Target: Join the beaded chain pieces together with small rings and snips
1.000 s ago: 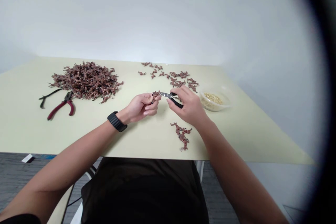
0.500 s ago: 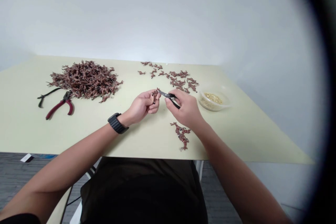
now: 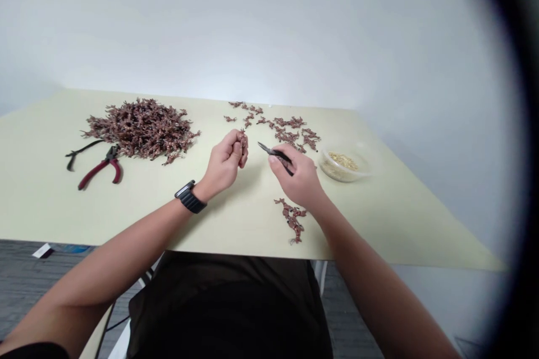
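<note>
Your left hand (image 3: 225, 161) hides most of the copper-brown piece (image 3: 242, 134); the pale granules (image 3: 343, 160) in the clear plastic bowl (image 3: 330, 171) are too small to tell.

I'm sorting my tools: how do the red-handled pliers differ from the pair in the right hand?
The red-handled pliers lie on the table, while the black-gripped pliers are held in the right hand. The red-handled pliers have red grips and look larger; the other pair has black grips and looks slimmer. Both are hand pliers.

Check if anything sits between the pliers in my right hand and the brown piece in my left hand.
Nothing visible does. The tips of the black-handled pliers in the right hand point toward the small brown piece in the left hand, with only open air above the pale table between them.
</note>
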Available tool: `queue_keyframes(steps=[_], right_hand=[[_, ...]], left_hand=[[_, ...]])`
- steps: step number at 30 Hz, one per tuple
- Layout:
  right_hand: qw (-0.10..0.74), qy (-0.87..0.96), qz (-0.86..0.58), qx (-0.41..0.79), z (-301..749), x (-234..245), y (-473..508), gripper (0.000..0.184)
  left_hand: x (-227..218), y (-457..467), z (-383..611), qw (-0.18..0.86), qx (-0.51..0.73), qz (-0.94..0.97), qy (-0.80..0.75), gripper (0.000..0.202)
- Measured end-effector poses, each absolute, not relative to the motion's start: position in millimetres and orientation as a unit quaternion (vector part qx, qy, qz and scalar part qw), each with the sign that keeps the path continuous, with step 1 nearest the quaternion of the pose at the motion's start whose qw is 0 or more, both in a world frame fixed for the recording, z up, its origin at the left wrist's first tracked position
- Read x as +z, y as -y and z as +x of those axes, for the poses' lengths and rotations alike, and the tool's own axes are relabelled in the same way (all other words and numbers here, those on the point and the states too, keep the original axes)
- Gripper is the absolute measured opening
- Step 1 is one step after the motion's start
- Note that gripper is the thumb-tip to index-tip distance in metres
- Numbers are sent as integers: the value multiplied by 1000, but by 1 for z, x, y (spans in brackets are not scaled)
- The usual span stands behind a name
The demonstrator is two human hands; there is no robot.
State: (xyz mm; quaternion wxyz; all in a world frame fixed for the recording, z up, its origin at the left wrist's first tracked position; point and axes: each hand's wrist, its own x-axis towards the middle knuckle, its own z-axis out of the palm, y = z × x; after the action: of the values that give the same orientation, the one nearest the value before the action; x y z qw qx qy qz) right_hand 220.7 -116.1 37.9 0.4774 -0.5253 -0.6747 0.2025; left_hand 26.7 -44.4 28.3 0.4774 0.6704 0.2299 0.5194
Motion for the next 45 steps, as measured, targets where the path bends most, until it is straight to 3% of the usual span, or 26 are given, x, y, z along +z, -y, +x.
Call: queue_keyframes(steps=[3,6,10,23,26,31,37,39,41,45], right_hand=[[475,711,-517,32,226,33,113,25],[457,731,-507,-17,232,30,111,26],[436,745,-504,-37,235,30,111,25],[415,760,-499,-25,238,33,112,24],[426,746,-511,33,233,35,114,24],[432,677,-522,285,225,39,116,34],[401,587,-492,503,228,45,118,37],[410,593,-504,475,233,44,115,39],[432,614,-548,370,239,39,110,41],[381,647,-655,87,255,17,96,36]], left_hand=[[28,43,29,578,479,634,-186,28],[29,43,28,644,426,615,-157,15],[29,44,26,678,380,612,-143,7],[29,46,25,675,353,629,-156,12],[29,47,27,642,372,652,-157,19],[30,47,24,521,430,709,-203,37],[29,48,21,465,432,739,-226,34],[26,45,24,469,432,736,-227,29],[24,37,24,443,428,750,-242,23],[30,-3,-7,250,410,809,-340,14]])
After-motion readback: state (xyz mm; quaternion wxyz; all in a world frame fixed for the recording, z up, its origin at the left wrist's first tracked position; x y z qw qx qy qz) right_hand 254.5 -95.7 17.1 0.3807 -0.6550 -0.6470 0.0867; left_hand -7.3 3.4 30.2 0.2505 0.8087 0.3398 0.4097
